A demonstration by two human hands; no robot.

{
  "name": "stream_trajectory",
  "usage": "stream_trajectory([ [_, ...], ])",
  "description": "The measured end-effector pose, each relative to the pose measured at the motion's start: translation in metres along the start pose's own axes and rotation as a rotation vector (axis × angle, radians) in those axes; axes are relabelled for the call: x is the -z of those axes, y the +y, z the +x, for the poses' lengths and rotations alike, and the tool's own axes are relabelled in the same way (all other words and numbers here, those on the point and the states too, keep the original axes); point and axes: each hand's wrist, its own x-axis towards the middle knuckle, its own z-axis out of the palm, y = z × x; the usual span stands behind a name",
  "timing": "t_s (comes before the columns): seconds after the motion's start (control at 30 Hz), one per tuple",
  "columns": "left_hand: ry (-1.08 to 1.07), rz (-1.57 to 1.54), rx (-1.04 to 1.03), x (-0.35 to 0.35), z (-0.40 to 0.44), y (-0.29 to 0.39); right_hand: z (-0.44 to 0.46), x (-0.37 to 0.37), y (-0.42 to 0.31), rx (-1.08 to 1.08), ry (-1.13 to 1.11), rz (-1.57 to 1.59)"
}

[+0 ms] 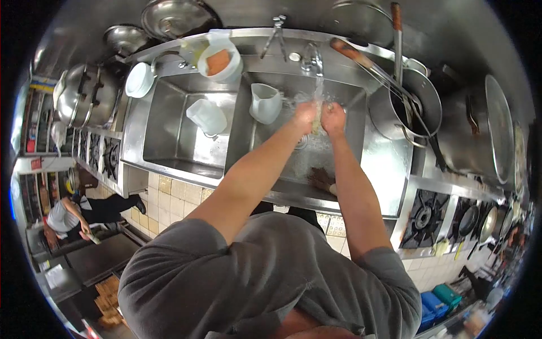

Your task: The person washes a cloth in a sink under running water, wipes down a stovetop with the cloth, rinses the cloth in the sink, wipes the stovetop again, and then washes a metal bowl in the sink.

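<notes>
Over the right sink basin (353, 152), my left hand (305, 117) and my right hand (333, 118) are side by side under running water from the faucet (312, 59). Fingers of both are closed round a pale, yellowish item (318, 120) between them; what it is cannot be made out. A white pitcher (265, 104) stands just left of my hands in the same basin. Lower down in that basin lies a dark brown scrubber-like object (322, 179). Another white pitcher (208, 117) rests in the left basin.
A white container with an orange sponge (218, 62) and white bowls (139, 80) sit on the sink's back ledge. Right of the sink stands a large pot (381, 113) with long-handled utensils. Stove burners (424, 217) are at the right. Another person (70, 214) works at far left.
</notes>
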Motion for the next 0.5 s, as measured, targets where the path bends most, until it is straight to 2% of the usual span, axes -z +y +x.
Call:
stream_trajectory([
  [0.03,-0.032,0.049,-0.05,-0.001,-0.002,0.007,0.004,0.003,0.009,-0.046,-0.073,-0.09],
  [0.13,-0.164,0.151,-0.148,-0.005,-0.01,0.04,-0.017,0.013,0.014,0.06,0.049,-0.039],
  [0.2,-0.271,0.147,-0.137,-0.007,-0.024,0.064,-0.04,0.044,-0.012,0.062,0.06,0.129],
  [0.27,-0.281,0.263,-0.099,-0.013,-0.036,0.08,-0.052,0.055,-0.017,0.13,0.017,0.386],
  [0.3,-0.283,0.322,-0.089,-0.014,-0.039,0.085,-0.067,0.073,-0.048,0.186,0.008,0.476],
  [0.4,-0.277,0.314,-0.09,-0.016,-0.044,0.085,-0.061,0.071,-0.059,0.199,0.078,0.428],
  [0.5,-0.216,0.338,-0.12,-0.017,-0.046,0.099,-0.051,0.086,-0.057,0.177,-0.262,0.583],
])
